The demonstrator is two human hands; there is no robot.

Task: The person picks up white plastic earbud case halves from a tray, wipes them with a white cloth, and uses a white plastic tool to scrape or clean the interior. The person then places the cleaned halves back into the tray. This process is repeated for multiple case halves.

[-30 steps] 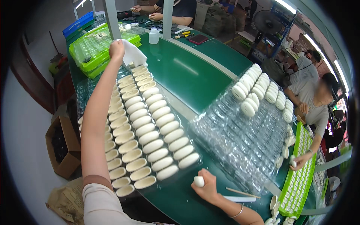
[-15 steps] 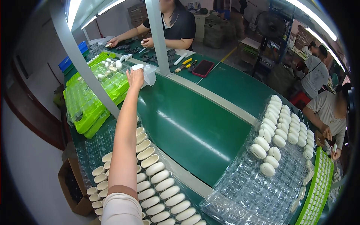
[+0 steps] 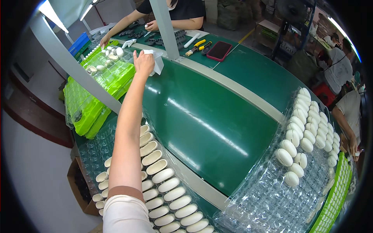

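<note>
My left hand [image 3: 144,63] reaches far forward, past the near edge of the long green surface. Its fingers are closed at a white, thin-walled thing [image 3: 157,63], with one finger held apart on the left. Whether this white thing is paper, cloth or a plastic cup, I cannot tell. To the left of the hand, bright green trays [image 3: 87,120] are stacked, with a clear plastic tray and several loose white oval pieces [image 3: 112,56] on top. Beneath my forearm are rows of cream-white oval shells [image 3: 156,167], some hollow side up. My right hand is out of sight.
A grey upright post [image 3: 165,31] stands just beyond my hand. Across the bench sits a person [image 3: 176,17] near dark moulded parts; pliers [image 3: 196,47] and a phone [image 3: 219,51] lie nearby. White ovals [image 3: 289,147] fill part of a clear tray [image 3: 268,206] at right.
My hand stays at the white thing, which has shifted and tilted slightly. The view has swung a little left and down. The person across has reached a hand toward the green trays.
</note>
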